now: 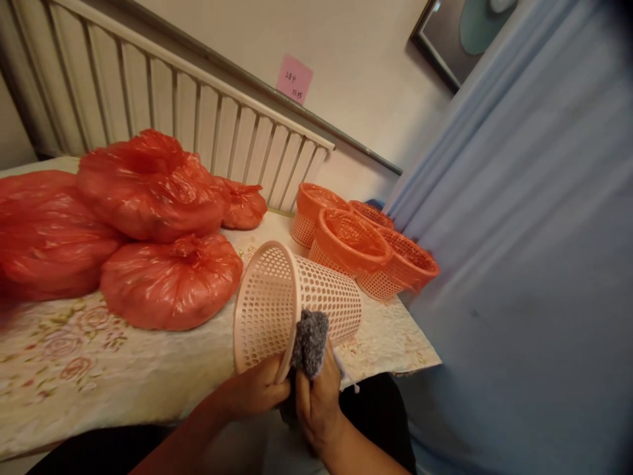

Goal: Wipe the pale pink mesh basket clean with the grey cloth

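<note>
A pale pink perforated wastebasket (329, 293) lies tipped on its side at the table's front edge, its mouth facing left. My left hand (262, 388) is closed on the near part of its rim. In my right hand (320, 399) a dark grey fuzzy cloth (311, 343) is gripped and pressed against the outside of the basket just behind the rim. Part of the cloth is hidden by my fingers. The basket's inside looks bare where it shows.
Several wastebaskets lined with red bags (352, 241) stand behind on the right. Several full red plastic bags (171, 284) are heaped at left on the flowered tablecloth (198, 369). A radiator (237, 138) runs along the wall; a blue curtain (519, 264) hangs at right.
</note>
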`<move>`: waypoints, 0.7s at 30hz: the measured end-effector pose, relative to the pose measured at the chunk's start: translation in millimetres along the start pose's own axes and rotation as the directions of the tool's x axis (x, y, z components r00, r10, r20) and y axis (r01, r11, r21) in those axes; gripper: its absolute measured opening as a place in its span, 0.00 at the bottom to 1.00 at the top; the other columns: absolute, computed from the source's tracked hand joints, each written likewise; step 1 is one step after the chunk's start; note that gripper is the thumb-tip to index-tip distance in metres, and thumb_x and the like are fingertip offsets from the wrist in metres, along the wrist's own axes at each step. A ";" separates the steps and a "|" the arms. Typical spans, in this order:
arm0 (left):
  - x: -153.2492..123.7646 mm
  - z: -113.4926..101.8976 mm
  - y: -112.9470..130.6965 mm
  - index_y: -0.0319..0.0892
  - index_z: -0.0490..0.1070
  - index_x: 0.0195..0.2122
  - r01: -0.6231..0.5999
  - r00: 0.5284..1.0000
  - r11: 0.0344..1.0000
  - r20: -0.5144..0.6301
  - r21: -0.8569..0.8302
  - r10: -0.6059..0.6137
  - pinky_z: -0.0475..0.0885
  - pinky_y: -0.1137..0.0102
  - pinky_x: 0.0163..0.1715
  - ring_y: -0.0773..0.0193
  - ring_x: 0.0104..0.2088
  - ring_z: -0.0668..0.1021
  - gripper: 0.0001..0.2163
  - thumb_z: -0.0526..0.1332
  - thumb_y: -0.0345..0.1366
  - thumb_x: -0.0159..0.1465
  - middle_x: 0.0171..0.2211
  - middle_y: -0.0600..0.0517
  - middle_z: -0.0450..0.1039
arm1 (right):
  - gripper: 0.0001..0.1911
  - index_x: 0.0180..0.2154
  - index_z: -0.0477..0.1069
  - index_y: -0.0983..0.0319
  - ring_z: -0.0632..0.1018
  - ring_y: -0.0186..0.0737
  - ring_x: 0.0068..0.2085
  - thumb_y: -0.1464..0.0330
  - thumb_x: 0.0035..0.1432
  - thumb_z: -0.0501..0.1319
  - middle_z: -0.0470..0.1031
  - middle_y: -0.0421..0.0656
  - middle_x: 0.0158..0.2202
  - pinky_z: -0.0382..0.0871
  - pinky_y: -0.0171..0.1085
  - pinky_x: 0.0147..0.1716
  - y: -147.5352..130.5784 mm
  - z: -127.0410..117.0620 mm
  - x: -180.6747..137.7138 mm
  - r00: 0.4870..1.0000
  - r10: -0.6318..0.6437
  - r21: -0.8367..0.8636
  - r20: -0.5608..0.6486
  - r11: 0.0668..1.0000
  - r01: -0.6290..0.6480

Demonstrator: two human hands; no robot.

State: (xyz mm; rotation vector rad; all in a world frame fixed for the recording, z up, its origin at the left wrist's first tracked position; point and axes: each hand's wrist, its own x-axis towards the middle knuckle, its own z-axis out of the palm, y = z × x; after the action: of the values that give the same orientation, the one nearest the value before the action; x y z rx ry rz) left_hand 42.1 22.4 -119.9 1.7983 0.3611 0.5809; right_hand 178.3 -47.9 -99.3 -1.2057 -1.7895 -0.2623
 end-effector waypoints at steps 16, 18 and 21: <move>-1.1 2.0 1.9 0.42 0.69 0.55 -0.002 0.999 1.000 0.049 0.006 0.001 0.62 0.62 0.58 0.51 0.51 0.73 0.23 0.56 0.26 0.57 0.52 0.51 0.73 | 0.13 0.36 0.70 0.59 0.74 0.43 0.41 0.76 0.54 0.50 0.74 0.44 0.38 0.69 0.42 0.44 7.0 -8.3 95.6 0.978 0.201 0.064 0.059 0.977 -0.205; -1.1 4.1 0.6 0.41 0.70 0.54 0.032 0.999 0.999 0.037 -0.008 -0.031 0.62 0.61 0.57 0.48 0.53 0.71 0.24 0.59 0.26 0.54 0.51 0.51 0.74 | 0.15 0.40 0.71 0.60 0.74 0.44 0.45 0.77 0.54 0.50 0.74 0.45 0.40 0.69 0.43 0.46 7.3 -10.0 81.5 0.983 0.176 0.084 0.048 0.980 -0.179; 2.9 10.3 1.9 0.40 0.73 0.49 0.039 0.997 0.989 -0.057 -0.140 -0.048 0.63 0.60 0.55 0.45 0.52 0.72 0.22 0.67 0.30 0.50 0.48 0.49 0.76 | 0.17 0.44 0.70 0.61 0.73 0.44 0.48 0.77 0.55 0.50 0.74 0.46 0.43 0.68 0.46 0.50 6.9 -14.8 62.3 0.992 0.121 0.103 0.022 0.987 -0.123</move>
State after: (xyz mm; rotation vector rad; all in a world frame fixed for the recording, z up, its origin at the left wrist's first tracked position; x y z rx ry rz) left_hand 50.2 15.1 -119.9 1.6382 0.3906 0.6155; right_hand 187.1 -15.2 -44.6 -1.2401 -1.7134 -0.0875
